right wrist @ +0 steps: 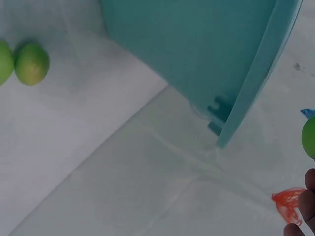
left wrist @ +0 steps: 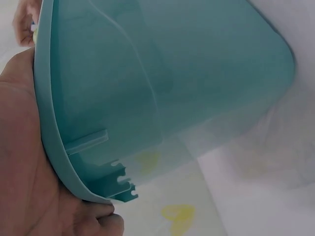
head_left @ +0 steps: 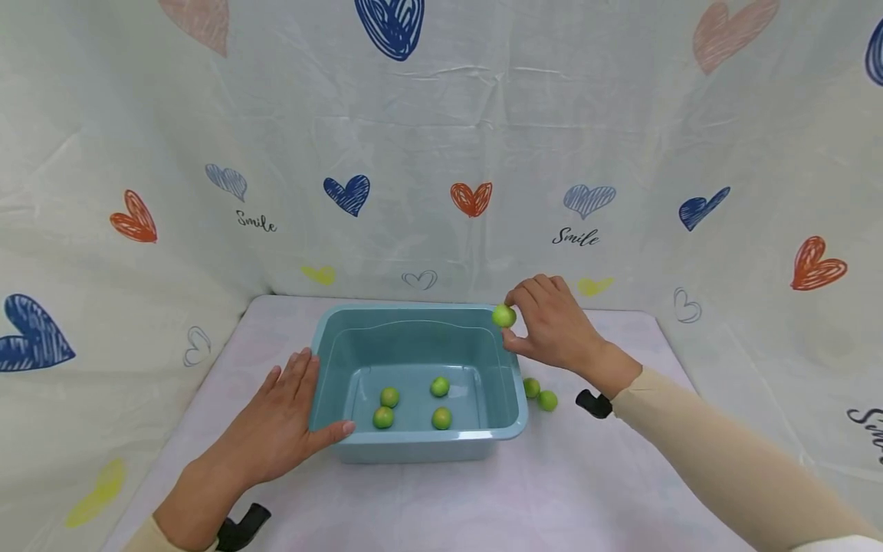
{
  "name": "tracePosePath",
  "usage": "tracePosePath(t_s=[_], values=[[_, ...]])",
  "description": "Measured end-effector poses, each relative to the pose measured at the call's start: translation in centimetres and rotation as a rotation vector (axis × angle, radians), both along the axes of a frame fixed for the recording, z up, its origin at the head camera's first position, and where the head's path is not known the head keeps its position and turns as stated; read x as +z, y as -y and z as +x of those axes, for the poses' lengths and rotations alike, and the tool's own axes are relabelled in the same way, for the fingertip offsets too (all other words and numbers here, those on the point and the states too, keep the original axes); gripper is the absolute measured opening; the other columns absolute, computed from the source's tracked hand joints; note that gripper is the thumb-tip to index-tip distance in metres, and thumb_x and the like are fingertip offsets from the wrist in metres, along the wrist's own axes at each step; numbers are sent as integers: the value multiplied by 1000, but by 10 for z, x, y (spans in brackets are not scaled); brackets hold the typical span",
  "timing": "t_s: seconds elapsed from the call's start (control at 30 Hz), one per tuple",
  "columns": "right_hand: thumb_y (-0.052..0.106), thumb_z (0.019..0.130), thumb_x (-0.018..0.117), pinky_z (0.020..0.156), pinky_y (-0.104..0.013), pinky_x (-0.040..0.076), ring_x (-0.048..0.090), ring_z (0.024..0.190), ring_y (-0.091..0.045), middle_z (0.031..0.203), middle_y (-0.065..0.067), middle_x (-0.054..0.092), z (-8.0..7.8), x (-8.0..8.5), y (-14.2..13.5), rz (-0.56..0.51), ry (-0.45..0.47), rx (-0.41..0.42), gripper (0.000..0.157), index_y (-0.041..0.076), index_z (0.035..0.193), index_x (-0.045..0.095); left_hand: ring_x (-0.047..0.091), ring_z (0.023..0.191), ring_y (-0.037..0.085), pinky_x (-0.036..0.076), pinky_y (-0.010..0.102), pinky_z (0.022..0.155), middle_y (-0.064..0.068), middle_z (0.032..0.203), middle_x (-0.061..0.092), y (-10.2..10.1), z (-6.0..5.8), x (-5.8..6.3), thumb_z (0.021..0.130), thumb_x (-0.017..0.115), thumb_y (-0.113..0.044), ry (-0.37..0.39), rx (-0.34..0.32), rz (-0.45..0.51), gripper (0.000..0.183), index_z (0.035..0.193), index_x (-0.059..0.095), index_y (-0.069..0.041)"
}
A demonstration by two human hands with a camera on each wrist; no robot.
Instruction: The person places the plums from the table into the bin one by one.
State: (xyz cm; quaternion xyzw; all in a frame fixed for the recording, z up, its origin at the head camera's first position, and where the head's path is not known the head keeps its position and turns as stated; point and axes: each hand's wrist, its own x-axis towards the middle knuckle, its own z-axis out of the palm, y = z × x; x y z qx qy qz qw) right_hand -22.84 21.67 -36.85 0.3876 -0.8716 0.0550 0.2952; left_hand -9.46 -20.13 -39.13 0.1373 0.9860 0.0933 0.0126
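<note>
A teal plastic basin (head_left: 428, 448) stands on the table with several small green fruits, such as this lime-like one (head_left: 440, 386), on its floor. My left hand (head_left: 279, 418) rests on the basin's left rim, fingers extended along the side and thumb over the front edge; the left wrist view shows the palm against the rim. Between thumb and fingers my right hand (head_left: 555, 326) pinches one green fruit (head_left: 504, 316) above the basin's right rim. In the right wrist view that fruit (right wrist: 309, 137) shows only partly, at the right edge.
Two more green fruits (head_left: 548, 400) lie side by side on the table, just right of the basin. The pale tablecloth (head_left: 586, 475) reaches back to a white curtain (head_left: 414, 123) printed with hearts, which also hangs at both sides.
</note>
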Motion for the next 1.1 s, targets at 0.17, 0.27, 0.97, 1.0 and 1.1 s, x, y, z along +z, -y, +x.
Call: tracePosePath(t_s=[0.17, 0.27, 0.97, 1.0, 1.1], values=[[33, 83, 76, 85, -46, 47, 58, 97, -27, 102, -8, 66, 4, -4, 27, 11, 3, 90, 35, 7, 105, 65, 28, 155, 53, 26, 71, 123, 35, 168, 24, 1, -1, 0, 91, 56, -83, -7, -4, -11, 123, 160, 25, 15], [33, 83, 77, 85, -44, 46, 58, 97, -26, 100, -6, 65, 7, -10, 40, 16, 13, 130, 35, 8, 105, 65, 27, 155, 53, 26, 71, 123, 36, 169, 22, 1, -1, -1, 91, 56, -83, -3, -2, -11, 124, 160, 23, 15], [35, 87, 75, 84, -40, 44, 57, 96, -21, 100, 1, 64, 18, -35, 85, 71, 108, 176, 31, 12, 106, 67, 23, 157, 52, 24, 70, 124, 33, 171, 18, 2, 0, -3, 91, 57, -81, 25, -1, 52, 123, 162, 20, 13], [35, 87, 75, 84, -39, 44, 56, 96, -20, 100, 1, 64, 19, -36, 87, 70, 111, 181, 31, 12, 106, 66, 23, 157, 51, 23, 70, 124, 33, 171, 17, 2, 0, -3, 91, 57, -81, 27, 0, 53, 123, 162, 19, 13], [35, 86, 77, 82, -38, 43, 56, 95, -19, 99, 1, 64, 20, -39, 90, 67, 110, 194, 31, 12, 105, 66, 23, 157, 51, 23, 69, 125, 33, 171, 17, 2, 0, -2, 92, 58, -80, 29, 2, 57, 123, 162, 19, 13]])
